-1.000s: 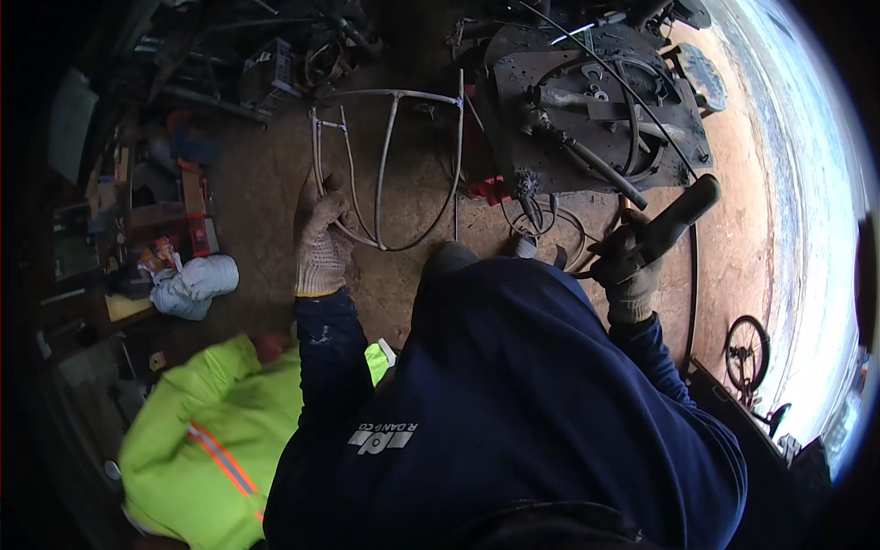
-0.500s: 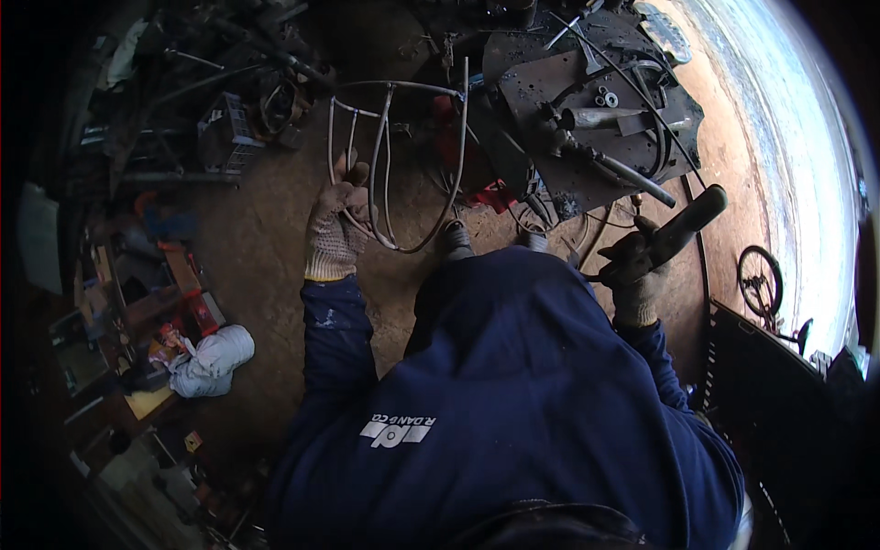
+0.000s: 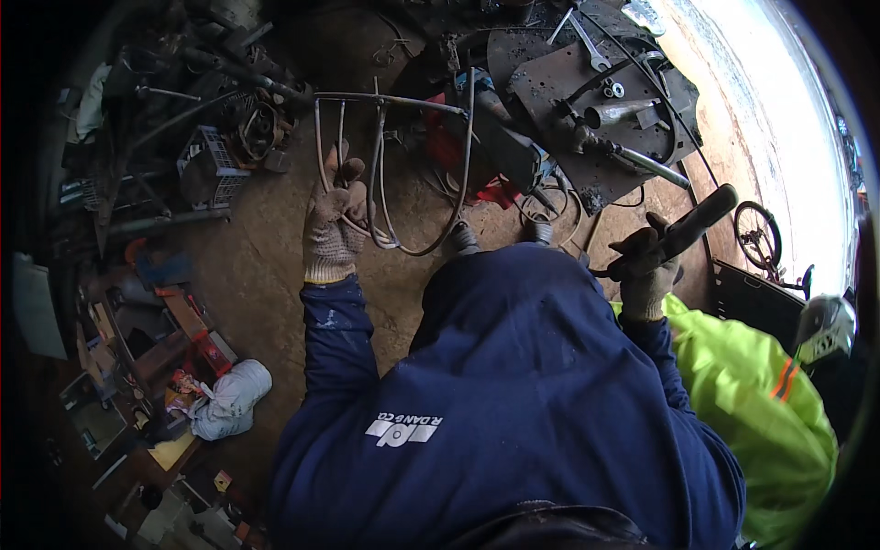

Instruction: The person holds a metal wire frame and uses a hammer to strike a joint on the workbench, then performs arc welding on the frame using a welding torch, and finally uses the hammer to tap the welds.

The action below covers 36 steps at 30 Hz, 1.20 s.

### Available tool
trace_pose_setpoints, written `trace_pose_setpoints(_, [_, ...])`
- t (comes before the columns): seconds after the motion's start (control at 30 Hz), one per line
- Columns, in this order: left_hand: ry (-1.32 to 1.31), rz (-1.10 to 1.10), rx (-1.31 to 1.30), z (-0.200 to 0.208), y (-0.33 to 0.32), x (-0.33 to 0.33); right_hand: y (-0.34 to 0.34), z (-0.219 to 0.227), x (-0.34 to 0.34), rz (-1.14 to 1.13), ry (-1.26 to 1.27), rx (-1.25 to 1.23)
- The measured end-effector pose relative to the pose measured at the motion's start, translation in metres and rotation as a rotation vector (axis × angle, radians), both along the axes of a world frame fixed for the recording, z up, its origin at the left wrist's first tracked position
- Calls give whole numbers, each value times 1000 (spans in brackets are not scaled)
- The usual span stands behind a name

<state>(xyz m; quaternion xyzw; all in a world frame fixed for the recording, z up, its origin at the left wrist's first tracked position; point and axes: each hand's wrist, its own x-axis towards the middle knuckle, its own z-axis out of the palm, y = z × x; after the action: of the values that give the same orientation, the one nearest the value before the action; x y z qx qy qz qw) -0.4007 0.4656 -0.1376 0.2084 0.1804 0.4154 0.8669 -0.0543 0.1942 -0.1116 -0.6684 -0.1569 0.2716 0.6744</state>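
My gloved left hand [image 3: 337,220] is closed around the near left part of a frame of thin bent metal rods [image 3: 374,174]. The frame is held up off the ground, with a straight crossbar at its far end and curved loops toward me. At the right, my gloved right hand [image 3: 646,261] grips a long, dark, round-ended object [image 3: 701,220], whose kind I cannot make out. A dark metal work plate [image 3: 550,87] stands beyond and between the hands, bearing an open-ended wrench [image 3: 591,46], nuts [image 3: 612,89] and a pipe [image 3: 642,163].
A person in a bright yellow-green jacket [image 3: 752,403], with a silver helmet [image 3: 825,325], is close at my right. Scrap metal and a plastic crate [image 3: 215,165] lie at the far left. A white sack [image 3: 234,399] and boxes are nearer left. Cables cross the floor near my feet.
The person in the yellow-green jacket has come into view at my right. The rod frame has tilted a little in my left hand; both hands keep their hold.
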Motion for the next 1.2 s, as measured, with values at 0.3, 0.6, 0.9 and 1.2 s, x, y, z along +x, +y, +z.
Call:
trace_pose_setpoints(0.3, [-25, -27, -47, -10, 13, -5, -6, -13, -7, -50, 14, 40])
trace_pose_setpoints(0.6, [-3, -59, -74, -3, 7, 5, -14, -5, -21, -160, -3, 99])
trace_pose_setpoints(0.9, [207, -67, -33, -10, 4, 16, -38, 31, 59, -269, -207, 44])
trace_pose_setpoints(1.2, [440, 123, 72, 2, -19, 46, -13, 138, 292, -207, -951, -330])
